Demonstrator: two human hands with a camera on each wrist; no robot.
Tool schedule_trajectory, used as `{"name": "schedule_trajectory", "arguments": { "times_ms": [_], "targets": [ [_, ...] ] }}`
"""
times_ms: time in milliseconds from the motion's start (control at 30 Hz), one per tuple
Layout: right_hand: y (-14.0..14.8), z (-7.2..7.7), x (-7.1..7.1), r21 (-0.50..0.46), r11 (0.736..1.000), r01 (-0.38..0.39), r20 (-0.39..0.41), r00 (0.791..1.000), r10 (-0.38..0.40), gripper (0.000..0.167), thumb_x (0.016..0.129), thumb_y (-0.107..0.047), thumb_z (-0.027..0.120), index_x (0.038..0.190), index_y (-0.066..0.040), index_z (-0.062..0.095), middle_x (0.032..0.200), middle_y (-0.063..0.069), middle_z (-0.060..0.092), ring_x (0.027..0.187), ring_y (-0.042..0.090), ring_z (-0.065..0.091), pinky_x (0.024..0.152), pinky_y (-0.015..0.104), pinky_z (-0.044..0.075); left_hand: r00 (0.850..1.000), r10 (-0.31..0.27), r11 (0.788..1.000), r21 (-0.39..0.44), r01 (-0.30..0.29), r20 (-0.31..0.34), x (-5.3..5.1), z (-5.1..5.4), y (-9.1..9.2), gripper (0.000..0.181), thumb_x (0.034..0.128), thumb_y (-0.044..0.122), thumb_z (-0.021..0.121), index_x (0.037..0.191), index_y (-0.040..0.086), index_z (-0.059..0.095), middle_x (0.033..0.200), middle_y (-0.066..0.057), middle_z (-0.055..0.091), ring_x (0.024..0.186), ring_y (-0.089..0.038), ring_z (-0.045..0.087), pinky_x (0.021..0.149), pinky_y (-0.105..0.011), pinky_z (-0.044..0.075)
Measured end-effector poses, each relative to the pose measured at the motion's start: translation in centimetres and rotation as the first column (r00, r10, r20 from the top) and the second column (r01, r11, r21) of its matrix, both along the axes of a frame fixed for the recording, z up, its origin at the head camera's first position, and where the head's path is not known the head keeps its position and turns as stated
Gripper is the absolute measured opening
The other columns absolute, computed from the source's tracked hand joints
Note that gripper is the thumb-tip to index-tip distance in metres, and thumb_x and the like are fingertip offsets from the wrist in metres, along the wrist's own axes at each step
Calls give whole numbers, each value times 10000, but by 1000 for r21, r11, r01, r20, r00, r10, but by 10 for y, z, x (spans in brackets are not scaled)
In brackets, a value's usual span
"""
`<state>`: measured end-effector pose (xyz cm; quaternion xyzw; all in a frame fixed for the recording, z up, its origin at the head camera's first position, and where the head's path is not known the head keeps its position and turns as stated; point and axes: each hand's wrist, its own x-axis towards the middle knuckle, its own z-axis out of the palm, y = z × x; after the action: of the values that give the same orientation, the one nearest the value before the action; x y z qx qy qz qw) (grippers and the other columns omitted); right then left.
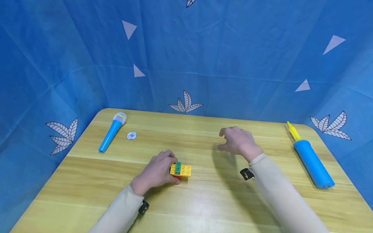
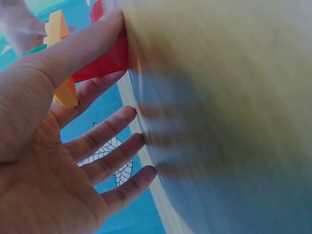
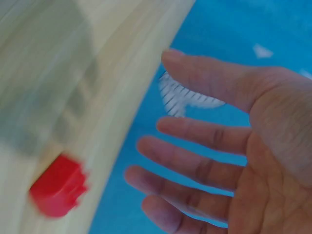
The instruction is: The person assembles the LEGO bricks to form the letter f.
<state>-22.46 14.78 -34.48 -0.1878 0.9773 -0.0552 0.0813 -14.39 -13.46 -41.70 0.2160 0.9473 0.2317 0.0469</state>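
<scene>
In the head view, a small stack of toy building bricks stands on the table, with a green brick [image 1: 178, 168] on a yellow brick [image 1: 186, 170] and red below. My left hand [image 1: 158, 170] pinches this stack; in the left wrist view the thumb and index finger lie along the red brick [image 2: 109, 61], the other fingers spread. My right hand [image 1: 237, 141] hovers above the table to the right, fingers apart, holding nothing. A red brick [image 3: 58, 185] lies on the table below it in the right wrist view; I cannot make it out separately in the head view.
A blue toy microphone [image 1: 110, 134] and a white poker chip [image 1: 131, 135] lie at the back left of the wooden table [image 1: 192, 207]. On the right lies a blue hand pump [image 1: 314, 165] with a yellow nozzle. A blue patterned curtain [image 1: 221, 64] hangs around the table.
</scene>
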Motion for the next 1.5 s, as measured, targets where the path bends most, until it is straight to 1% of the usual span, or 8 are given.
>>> {"name": "schedule_trajectory", "arguments": {
  "times_ms": [167, 300, 433, 600, 800, 867, 1033, 1500],
  "targets": [
    [24, -16, -9, 21, 997, 80, 26, 996, -80, 616, 805, -391, 799, 1282, -48, 613, 1250, 160, 611, 1094, 394, 586, 752, 577, 492, 1000, -2, 1000, -9, 2, -13, 0, 1, 0, 603, 639, 328, 941, 1120, 51, 706, 1148, -48, 561, 1060, -271, 519, 849, -462, 439],
    [32, -24, -10, 7, 992, 123, 48, 991, -123, 682, 780, -375, 825, 1316, -29, 583, 1243, 191, 577, 1022, 381, 590, 743, 564, 486, 1000, -4, 1000, -10, 4, -13, 0, 1, 0, 598, 642, 330, 939, 1117, 51, 706, 1146, -50, 560, 1055, -273, 519, 849, -466, 438],
    [36, -26, -11, -30, 987, 158, 17, 987, -158, 689, 765, -343, 834, 1323, -35, 570, 1220, 207, 551, 940, 380, 591, 689, 534, 485, 1000, -4, 1000, -8, 3, -7, 0, 1, 0, 599, 647, 327, 937, 1125, 51, 704, 1151, -50, 560, 1062, -276, 519, 857, -469, 436],
    [40, -29, -14, -61, 977, 203, -20, 979, -205, 670, 803, -332, 814, 1328, -8, 553, 1213, 235, 515, 926, 392, 584, 662, 528, 485, 1000, 3, 1000, -11, -3, -9, 0, 0, 0, 605, 644, 327, 938, 1127, 48, 704, 1154, -51, 561, 1066, -274, 519, 858, -467, 438],
    [48, -45, -17, -70, 963, 259, 57, 965, -255, 430, 857, -341, 754, 1054, 10, 604, 942, 155, 566, 777, 302, 539, 611, 447, 449, 1000, 1, 1000, -11, -1, 2, 1, -1, 0, 618, 647, 322, 936, 1141, 37, 698, 1158, -54, 558, 1063, -270, 515, 864, -465, 432],
    [49, -50, -18, -81, 962, 262, 69, 964, -257, 354, 870, -312, 738, 981, -2, 605, 868, 128, 575, 733, 282, 532, 590, 416, 440, 1000, 1, 1000, -9, -1, 4, 1, -2, 1, 617, 647, 322, 936, 1141, 38, 699, 1158, -50, 558, 1067, -269, 515, 864, -462, 431],
    [49, -53, -17, -125, 960, 252, 58, 967, -247, 261, 887, -237, 727, 938, -2, 625, 776, 104, 560, 667, 251, 498, 566, 367, 407, 1000, 2, 1000, -2, -2, -2, 1, -2, 1, 604, 641, 315, 940, 1123, 40, 702, 1145, -45, 557, 1058, -266, 515, 854, -463, 432],
    [33, -34, -10, -165, 975, 148, 16, 989, -148, 229, 850, -187, 778, 924, -11, 653, 798, 60, 592, 728, 246, 526, 633, 379, 446, 1000, 5, 1000, -4, -5, -15, 1, -2, 0, 607, 641, 331, 939, 1122, 42, 706, 1151, -45, 562, 1057, -261, 519, 862, -463, 437]
  ]
}}
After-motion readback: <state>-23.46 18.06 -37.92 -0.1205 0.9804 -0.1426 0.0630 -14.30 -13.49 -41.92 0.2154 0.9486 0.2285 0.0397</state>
